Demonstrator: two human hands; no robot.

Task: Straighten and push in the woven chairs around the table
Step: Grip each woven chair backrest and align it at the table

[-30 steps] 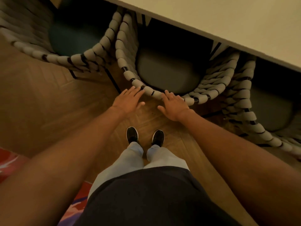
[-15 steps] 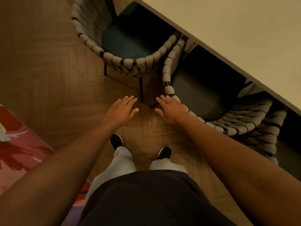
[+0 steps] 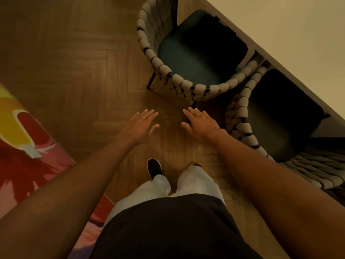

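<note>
Chair point(image 3: 186, 85) sits ahead and slightly right of my right hand point(image 3: 200, 124), which is nearer; left hand point(image 3: 139, 126) too is flat, holding nothing.

Dim warm light, soft blur, wide-angle edge distortion

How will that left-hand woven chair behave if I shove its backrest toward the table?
The woven chair probably slides rather than rolls: it stands on thin dark legs on smooth wood floor. The padded rope wrap likely gives slightly underhand. A high push may tip it; both hands are off it.
</note>
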